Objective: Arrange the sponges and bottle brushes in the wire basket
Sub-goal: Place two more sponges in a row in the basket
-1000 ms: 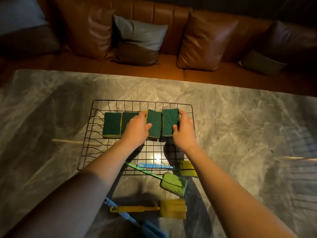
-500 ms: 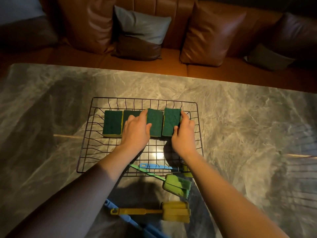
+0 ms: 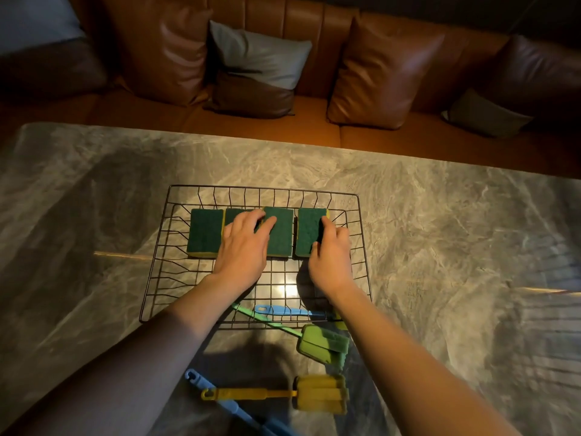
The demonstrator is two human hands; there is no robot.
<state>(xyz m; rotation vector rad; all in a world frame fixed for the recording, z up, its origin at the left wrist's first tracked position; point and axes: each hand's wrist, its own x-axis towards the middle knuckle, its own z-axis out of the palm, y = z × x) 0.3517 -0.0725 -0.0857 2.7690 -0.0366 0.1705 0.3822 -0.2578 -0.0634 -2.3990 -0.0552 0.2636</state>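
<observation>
A black wire basket (image 3: pixel 361 247) lies on the marble table. Several green-topped yellow sponges sit in a row along its far side. My left hand (image 3: pixel 243 247) rests flat, fingers spread, over the second sponge (image 3: pixel 234 215) and the third sponge (image 3: pixel 281 237). My right hand (image 3: pixel 330 256) presses the right side of the rightmost sponge (image 3: pixel 308 231). The leftmost sponge (image 3: pixel 204 232) is untouched. A blue bottle brush (image 3: pixel 283 309) lies at the basket's near edge. A green brush (image 3: pixel 323 341), a yellow brush (image 3: pixel 317 394) and another blue brush (image 3: pixel 226 401) lie on the table in front.
The grey marble table (image 3: pixel 456 247) stretches wide on both sides of the basket. Behind its far edge stands a brown leather sofa (image 3: pixel 386 73) with several cushions.
The two right sponges have been laid flatter and pressed down, with a small gap between them. My left hand has slid further onto the third sponge. The view has tilted slightly.
</observation>
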